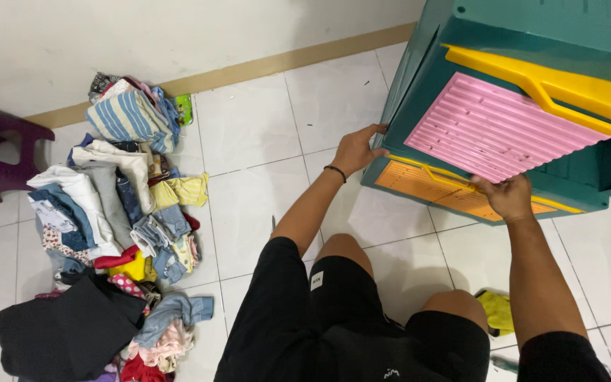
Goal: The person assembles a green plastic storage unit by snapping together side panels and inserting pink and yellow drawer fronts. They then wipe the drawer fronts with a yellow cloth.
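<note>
1. Head view: the left hand (357,147) grips the teal drawer cabinet's (419,92) front corner, fingers curled around the edge.
2. The right hand (508,197) pinches the pink drawer front's (500,127) lower edge; that drawer stands partly pulled out, above the orange drawer (426,185), which sits closed.
3. The clothes pile (107,219) lies unsorted on the floor, well apart from the cabinet.

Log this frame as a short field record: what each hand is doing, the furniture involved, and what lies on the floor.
left hand: grips the corner edge of the teal plastic drawer cabinet
right hand: holds the lower edge of the pink drawer front
pink drawer: pulled out, yellow handle
drawer below: orange drawer, closed
floor: white tiles
left of person: clothes pile
posture: squatting, black shorts
</note>
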